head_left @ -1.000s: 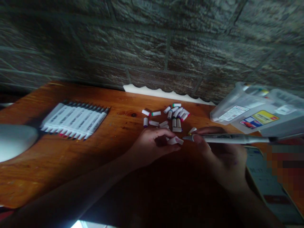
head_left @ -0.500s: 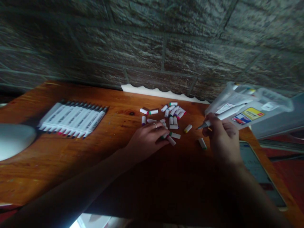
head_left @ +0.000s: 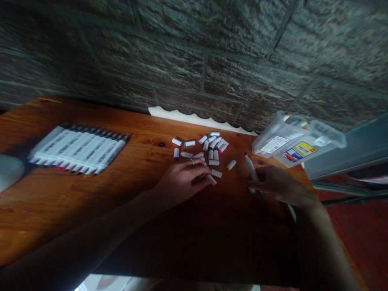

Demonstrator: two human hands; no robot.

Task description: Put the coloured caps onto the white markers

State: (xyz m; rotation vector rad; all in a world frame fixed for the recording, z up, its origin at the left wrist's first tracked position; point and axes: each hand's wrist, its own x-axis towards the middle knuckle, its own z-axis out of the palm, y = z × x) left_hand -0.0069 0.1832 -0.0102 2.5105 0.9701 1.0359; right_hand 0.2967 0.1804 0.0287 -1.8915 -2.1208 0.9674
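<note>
Near the middle of the wooden table, my left hand (head_left: 182,178) rests with curled fingers closed around a white marker cap (head_left: 211,180) at its fingertips. Loose caps (head_left: 214,162) with coloured ends lie scattered just beyond it, and a yellow-ended cap (head_left: 230,165) lies off to their right. My right hand (head_left: 273,184) grips a white marker (head_left: 251,166), its dark tip pointing away from me. Beneath that marker, a green-ended cap (head_left: 251,190) is partly covered. At the left, a row of white markers (head_left: 80,147) lies side by side.
Clear plastic cases (head_left: 291,141) with labels stand at the right back, a few pens inside. A brick wall (head_left: 182,60) rises behind the table (head_left: 145,161), with a wavy white strip (head_left: 200,120) along its foot. A rounded white object (head_left: 10,171) sits at the left edge.
My right hand has lowered toward the table and turned the marker, which now points away from me instead of leftward. My left hand stays by the caps. The view has shifted slightly.
</note>
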